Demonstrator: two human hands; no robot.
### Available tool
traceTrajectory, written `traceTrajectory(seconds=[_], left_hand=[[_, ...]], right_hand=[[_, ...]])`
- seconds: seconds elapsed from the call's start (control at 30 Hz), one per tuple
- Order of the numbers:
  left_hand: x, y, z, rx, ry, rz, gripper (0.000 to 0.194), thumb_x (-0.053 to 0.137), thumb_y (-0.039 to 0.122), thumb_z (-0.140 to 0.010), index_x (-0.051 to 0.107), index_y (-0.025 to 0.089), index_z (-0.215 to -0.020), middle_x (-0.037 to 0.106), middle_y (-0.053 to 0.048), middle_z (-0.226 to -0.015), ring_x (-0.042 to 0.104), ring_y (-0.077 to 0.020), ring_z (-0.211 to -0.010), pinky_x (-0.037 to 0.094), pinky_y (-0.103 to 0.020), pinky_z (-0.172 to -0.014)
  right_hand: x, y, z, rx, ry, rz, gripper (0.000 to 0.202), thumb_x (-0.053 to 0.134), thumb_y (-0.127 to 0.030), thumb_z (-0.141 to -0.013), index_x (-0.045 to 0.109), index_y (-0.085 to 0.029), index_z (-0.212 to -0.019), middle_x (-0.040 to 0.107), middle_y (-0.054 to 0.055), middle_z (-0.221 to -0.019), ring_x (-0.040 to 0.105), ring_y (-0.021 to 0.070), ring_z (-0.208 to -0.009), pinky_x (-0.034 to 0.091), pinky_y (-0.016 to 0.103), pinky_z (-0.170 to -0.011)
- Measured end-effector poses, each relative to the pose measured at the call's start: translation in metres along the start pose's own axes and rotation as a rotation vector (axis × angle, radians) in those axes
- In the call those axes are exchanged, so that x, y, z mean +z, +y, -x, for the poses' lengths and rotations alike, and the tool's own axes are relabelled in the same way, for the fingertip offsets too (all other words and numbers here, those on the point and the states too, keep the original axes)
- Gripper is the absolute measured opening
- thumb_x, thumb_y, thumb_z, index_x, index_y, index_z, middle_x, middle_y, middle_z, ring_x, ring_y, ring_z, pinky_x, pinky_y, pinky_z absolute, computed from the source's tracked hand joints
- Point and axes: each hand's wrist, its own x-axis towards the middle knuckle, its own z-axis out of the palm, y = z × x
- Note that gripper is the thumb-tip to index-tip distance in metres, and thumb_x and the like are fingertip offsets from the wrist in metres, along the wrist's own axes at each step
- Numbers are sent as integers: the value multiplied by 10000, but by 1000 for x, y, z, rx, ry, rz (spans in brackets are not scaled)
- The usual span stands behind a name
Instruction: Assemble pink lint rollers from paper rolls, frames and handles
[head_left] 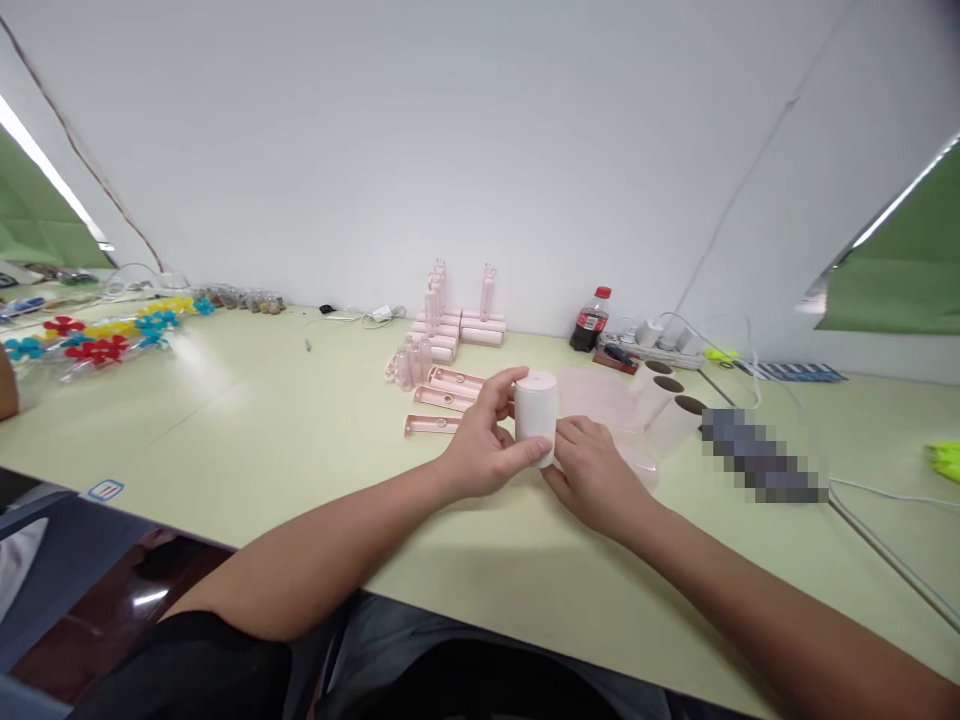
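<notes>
A white cylinder with a pale pink top stands upright between my hands, above the light green table. My left hand is wrapped round its left side, thumb across the front. My right hand touches the cylinder's lower right side with its fingers curled, fingertips partly hidden behind it. Behind my left hand lie several pink trough-shaped pieces. Small clear pink bottles stand just beyond them. Farther back are pink cases with upright clear tubes.
Right of my hands lie pink translucent sheets and rolls of clear film. A cola bottle and a power strip stand by the wall. Colourful flower-shaped pieces lie far left. Another person's arm shows at the left edge.
</notes>
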Motion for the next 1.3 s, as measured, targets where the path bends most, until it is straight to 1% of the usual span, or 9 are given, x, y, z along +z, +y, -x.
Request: traceTrajectory(seconds=[0.1, 0.23, 0.37, 0.6, 0.83, 0.97, 1.07, 1.17, 1.3], left_hand=[[-10, 9, -10, 4, 110, 137, 817, 763, 297, -705, 360, 280, -1415, 599, -81, -1126, 606, -202, -923, 470, -210, -574], [-24, 16, -22, -154, 223, 296, 839, 708, 267, -655, 335, 278, -1408, 631, -16, -936, 559, -120, -588, 371, -187, -426], [-28, 18, -25, -222, 266, 350, 819, 691, 242, -639, 363, 295, -1388, 626, 8, -885, 530, -102, -538, 354, -180, -410], [-30, 24, -24, -246, 219, 228, 790, 657, 226, -678, 362, 306, -1407, 603, 17, -855, 548, -111, -545, 371, -185, -388], [-26, 12, -25, -603, 49, 117, 637, 658, 259, -674, 479, 257, -1285, 567, 17, -778, 511, -104, -472, 284, -177, -317], [-22, 10, -21, -699, -9, 168, 554, 641, 281, -694, 497, 229, -1226, 578, 3, -789, 506, -105, -478, 267, -175, -319], [-21, 13, -19, -712, -18, 184, 505, 637, 290, -693, 533, 194, -1177, 616, -23, -822, 553, -118, -549, 379, -190, -400], [-21, 15, -19, -728, -17, 206, 537, 633, 287, -686, 537, 180, -1204, 634, -30, -829, 579, -130, -599, 455, -214, -495], [-21, 15, -18, -769, -47, 241, 582, 627, 283, -696, 507, 187, -1257, 628, -26, -819, 576, -130, -586, 445, -214, -499]], right_hand=[[3, -15, -25, -58, -102, -147, 187, 524, -234, -922, 657, -163, -1032, 701, 122, -1013, 616, 279, -929, 444, 378, -802], [14, -31, -60, -69, -225, -201, 197, 535, -242, -911, 620, -163, -1071, 697, 121, -1041, 636, 252, -900, 438, 315, -726], [27, -44, -76, -79, -263, -185, 184, 565, -249, -870, 623, -156, -1018, 700, 119, -961, 632, 249, -800, 392, 301, -630], [14, -35, -47, -58, -204, -239, 169, 529, -152, -831, 618, -161, -973, 691, 90, -914, 609, 205, -777, 353, 275, -617], [-3, -8, -3, 182, -96, -491, 218, 485, -181, -829, 644, -180, -977, 600, -11, -675, 525, 148, -615, 350, 251, -592], [0, 0, -1, 214, -44, -569, 179, 525, -176, -759, 664, -175, -872, 538, -30, -623, 483, 134, -584, 334, 247, -575], [1, 5, -4, 167, 47, -619, 173, 551, -163, -717, 675, -165, -838, 560, -13, -686, 490, 127, -621, 357, 249, -610], [1, 5, -4, 217, 60, -722, 178, 540, -180, -752, 685, -169, -855, 602, -8, -717, 494, 115, -605, 372, 246, -613], [-2, 0, -2, 361, 5, -887, 184, 530, -238, -816, 658, -184, -937, 551, -53, -556, 481, 114, -495, 364, 236, -535]])
